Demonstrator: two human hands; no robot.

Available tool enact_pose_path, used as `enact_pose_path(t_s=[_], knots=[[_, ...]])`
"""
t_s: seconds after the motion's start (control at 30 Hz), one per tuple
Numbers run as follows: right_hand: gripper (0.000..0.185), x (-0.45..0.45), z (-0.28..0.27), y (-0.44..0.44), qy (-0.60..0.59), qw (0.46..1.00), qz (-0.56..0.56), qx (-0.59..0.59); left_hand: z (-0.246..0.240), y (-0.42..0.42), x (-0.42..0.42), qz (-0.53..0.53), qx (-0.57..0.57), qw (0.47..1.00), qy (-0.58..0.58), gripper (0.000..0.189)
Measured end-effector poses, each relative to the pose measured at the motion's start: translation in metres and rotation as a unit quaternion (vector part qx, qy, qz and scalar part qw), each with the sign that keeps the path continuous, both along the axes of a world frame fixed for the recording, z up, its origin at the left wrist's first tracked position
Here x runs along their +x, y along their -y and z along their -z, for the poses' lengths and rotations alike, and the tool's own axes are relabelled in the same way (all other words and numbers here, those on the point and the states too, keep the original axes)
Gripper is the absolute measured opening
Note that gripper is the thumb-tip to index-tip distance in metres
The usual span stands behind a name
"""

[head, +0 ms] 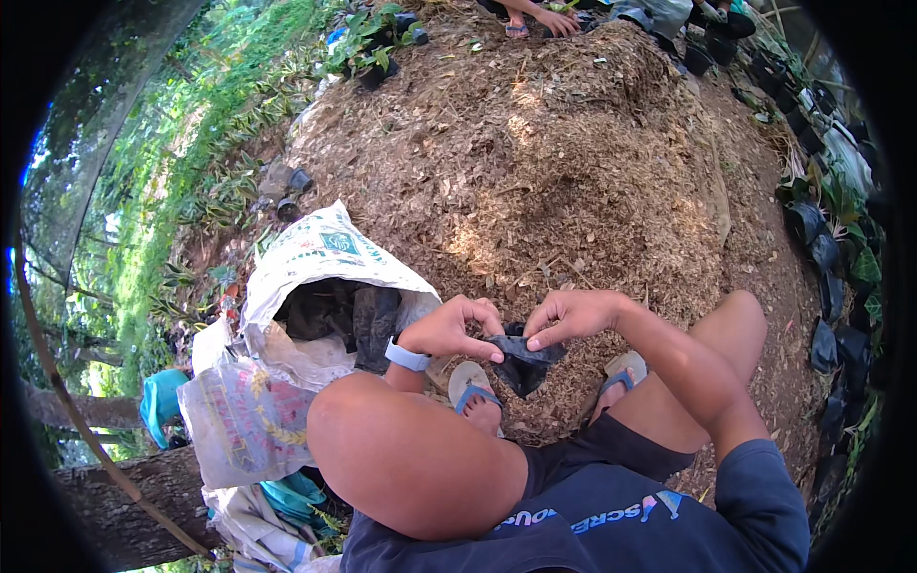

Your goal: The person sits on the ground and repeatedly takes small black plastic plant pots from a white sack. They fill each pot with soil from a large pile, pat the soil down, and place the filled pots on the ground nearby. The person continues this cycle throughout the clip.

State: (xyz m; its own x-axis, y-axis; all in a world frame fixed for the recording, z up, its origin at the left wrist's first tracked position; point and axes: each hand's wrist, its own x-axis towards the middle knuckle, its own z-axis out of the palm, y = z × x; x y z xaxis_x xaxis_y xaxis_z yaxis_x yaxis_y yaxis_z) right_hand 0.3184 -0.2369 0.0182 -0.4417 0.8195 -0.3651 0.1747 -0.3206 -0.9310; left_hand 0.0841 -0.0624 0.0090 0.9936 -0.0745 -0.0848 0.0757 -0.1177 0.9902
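Between my knees I hold a small black plastic bag (526, 365) by its upper edge. My left hand (451, 326) pinches one side between thumb and fingers, with a pale band around that wrist. The other side is gripped by my right hand (573, 315). The bag hangs limp, and I cannot see what is inside it. Just left of my left hand, a white woven sack (322, 254) lies with its mouth facing me. Dark plastic bags (376, 322) show in that mouth.
Loose brown plant litter (573, 193) is heaped before me. Another person's hand (562, 23) touches something dark at its far side. Black planting bags (827, 279) line the right edge; potted plants (372, 50) stand far left. A log (136, 501) lies behind the sacks.
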Motion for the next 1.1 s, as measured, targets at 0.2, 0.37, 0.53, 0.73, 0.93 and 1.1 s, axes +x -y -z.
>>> enact_pose_path(t_s=[0.2,0.37,0.53,0.73,0.93,1.1], knots=[[0.026,0.014,0.011,-0.004,-0.027,0.990,0.005,0.139,0.004,-0.001,-0.002,0.002,-0.034,0.999,-0.014,0.023],[0.030,0.008,-0.002,-0.004,-0.023,0.995,-0.006,0.093,0.007,0.001,0.003,0.000,-0.015,0.998,0.069,0.022],[0.026,-0.003,-0.011,-0.001,-0.050,0.998,0.018,0.041,0.007,0.008,0.008,-0.031,-0.110,0.993,-0.021,0.017],[0.024,0.009,0.002,-0.004,-0.107,0.987,-0.005,0.117,0.018,0.006,0.004,0.005,-0.160,0.984,-0.077,0.023],[0.026,0.005,0.014,0.004,-0.138,0.989,0.051,-0.029,0.051,0.015,0.009,-0.084,-0.297,0.951,0.000,0.026],[0.035,-0.007,0.033,0.007,-0.411,0.858,0.290,-0.105,0.078,0.037,0.018,-0.182,-0.485,0.855,-0.018,0.046]])
